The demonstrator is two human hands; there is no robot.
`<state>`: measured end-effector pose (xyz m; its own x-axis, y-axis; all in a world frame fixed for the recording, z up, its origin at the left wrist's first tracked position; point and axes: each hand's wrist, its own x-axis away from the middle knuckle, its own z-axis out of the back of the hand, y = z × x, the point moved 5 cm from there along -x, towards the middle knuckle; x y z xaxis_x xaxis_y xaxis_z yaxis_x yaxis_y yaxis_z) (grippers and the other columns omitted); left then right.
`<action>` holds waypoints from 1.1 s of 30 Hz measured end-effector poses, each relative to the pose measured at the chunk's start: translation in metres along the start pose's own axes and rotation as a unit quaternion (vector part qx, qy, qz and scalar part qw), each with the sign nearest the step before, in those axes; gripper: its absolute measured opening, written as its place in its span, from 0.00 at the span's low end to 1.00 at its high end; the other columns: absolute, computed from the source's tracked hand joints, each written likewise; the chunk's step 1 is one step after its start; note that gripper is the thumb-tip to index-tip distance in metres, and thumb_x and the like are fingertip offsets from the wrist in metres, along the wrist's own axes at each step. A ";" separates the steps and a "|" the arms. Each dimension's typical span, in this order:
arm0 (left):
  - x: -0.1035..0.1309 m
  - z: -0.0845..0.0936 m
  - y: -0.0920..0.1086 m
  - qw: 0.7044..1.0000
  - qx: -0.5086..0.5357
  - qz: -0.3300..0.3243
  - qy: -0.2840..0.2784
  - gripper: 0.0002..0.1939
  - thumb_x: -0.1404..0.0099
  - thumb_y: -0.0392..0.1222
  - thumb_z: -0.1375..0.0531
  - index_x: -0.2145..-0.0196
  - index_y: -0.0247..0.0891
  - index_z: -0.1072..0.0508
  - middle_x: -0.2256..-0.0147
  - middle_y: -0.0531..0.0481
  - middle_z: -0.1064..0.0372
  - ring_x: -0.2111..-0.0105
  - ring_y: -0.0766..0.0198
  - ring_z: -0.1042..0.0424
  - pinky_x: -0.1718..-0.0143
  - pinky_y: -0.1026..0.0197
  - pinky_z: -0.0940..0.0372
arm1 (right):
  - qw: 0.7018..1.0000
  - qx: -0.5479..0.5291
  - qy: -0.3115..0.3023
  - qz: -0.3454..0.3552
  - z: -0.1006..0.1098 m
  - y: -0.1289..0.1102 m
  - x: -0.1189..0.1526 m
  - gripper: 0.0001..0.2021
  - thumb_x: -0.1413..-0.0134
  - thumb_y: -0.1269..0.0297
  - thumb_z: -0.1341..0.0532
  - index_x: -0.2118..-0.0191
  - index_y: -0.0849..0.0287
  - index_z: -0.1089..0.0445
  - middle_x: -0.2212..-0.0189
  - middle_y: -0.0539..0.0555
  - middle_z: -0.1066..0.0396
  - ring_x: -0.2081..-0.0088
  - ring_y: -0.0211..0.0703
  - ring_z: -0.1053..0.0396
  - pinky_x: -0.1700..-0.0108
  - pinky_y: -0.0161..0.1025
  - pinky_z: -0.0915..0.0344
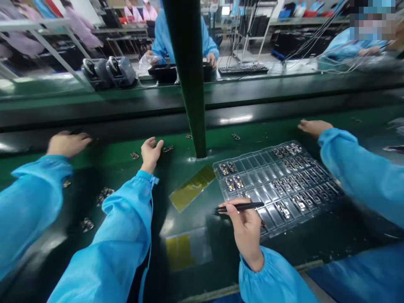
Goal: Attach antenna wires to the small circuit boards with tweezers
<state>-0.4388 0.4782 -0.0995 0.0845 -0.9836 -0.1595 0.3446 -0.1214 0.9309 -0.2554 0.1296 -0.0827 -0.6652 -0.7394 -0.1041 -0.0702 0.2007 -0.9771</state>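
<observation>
Right fingers (234,214) closed round black tool (249,205); left fingers (149,144) parted; glossy green worktop (225,263); blue-sleeved workers (160,35) beyond.

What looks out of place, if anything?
Possibly the loose circuit boards scattered left of the clear tray, some bunched together, while others sit in its slots. May be normal; too blurred to judge damage.

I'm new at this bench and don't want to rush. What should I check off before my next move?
1. Tweezers held in your right hand: ok.
2. Anything caught in the tweezers: cannot tell.
3. Left hand touching the nearest circuit board: cannot tell, though it is right beside it.
4. Tray lying on the table: ok.
5. All boards in the tray: not ok, several lie loose outside it.
6. Neighbours' hands apart from yours: ok.
</observation>
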 end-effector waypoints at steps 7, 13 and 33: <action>0.072 0.005 0.016 0.984 -0.105 -0.129 -0.058 0.14 0.34 0.40 0.41 0.52 0.35 0.26 0.48 0.40 0.29 0.42 0.50 0.34 0.36 0.46 0.45 | 1.000 -0.021 -0.008 -0.015 -0.001 0.002 0.001 0.02 0.39 0.65 0.36 0.64 0.56 0.28 0.68 0.50 0.25 0.66 0.40 0.22 0.63 0.35 0.23; 0.193 -0.011 0.049 0.879 -0.203 -0.251 -0.352 0.16 0.30 0.45 0.43 0.48 0.40 0.27 0.42 0.42 0.33 0.40 0.53 0.35 0.38 0.49 0.40 | 1.000 0.002 0.001 0.003 0.003 -0.008 -0.001 0.02 0.39 0.66 0.37 0.64 0.56 0.28 0.69 0.50 0.24 0.66 0.39 0.22 0.62 0.34 0.24; 0.296 0.015 0.043 0.805 -0.227 -0.311 -0.452 0.21 0.26 0.41 0.47 0.37 0.45 0.39 0.31 0.43 0.50 0.30 0.50 0.56 0.32 0.37 0.51 | 0.917 0.396 -0.040 0.016 0.122 -0.038 0.008 0.10 0.34 0.59 0.43 0.63 0.57 0.28 0.70 0.51 0.28 0.71 0.41 0.28 0.66 0.38 0.30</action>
<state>-0.4129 0.1797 -0.1014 -0.8801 -0.4718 -0.0541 0.3803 -0.7685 0.5146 -0.1676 0.0374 -0.0689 -0.5986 -0.7923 -0.1179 0.5322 -0.2834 -0.7978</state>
